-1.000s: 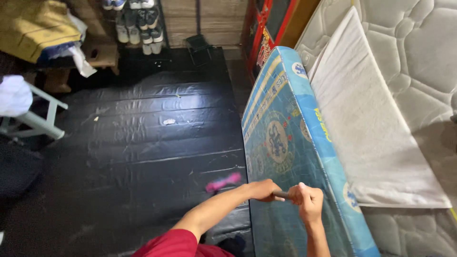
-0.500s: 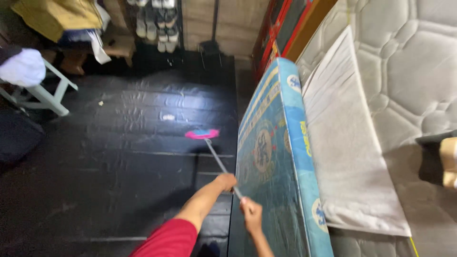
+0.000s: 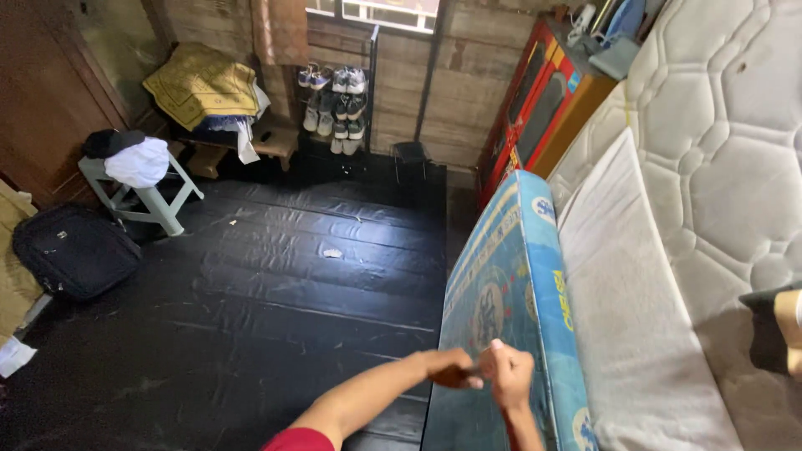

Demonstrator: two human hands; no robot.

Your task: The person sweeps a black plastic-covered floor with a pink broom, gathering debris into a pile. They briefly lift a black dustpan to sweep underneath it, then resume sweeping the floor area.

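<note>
Two mattresses fill the space right of the grip: a big white quilted mattress (image 3: 718, 125) leaning far right, and a blue mattress (image 3: 501, 284) standing on edge, touching the hands' right side. Left of and beyond the grip spreads the black floor (image 3: 276, 309), with a black bag (image 3: 75, 250) and a stool (image 3: 150, 196) far left. The left hand (image 3: 447, 367) and right hand (image 3: 510, 376) sit almost touching, both curled shut around a thin dark stick (image 3: 472, 372); only the short stretch between them shows. This looks like mid-handling: any swing has open floor only leftward.
</note>
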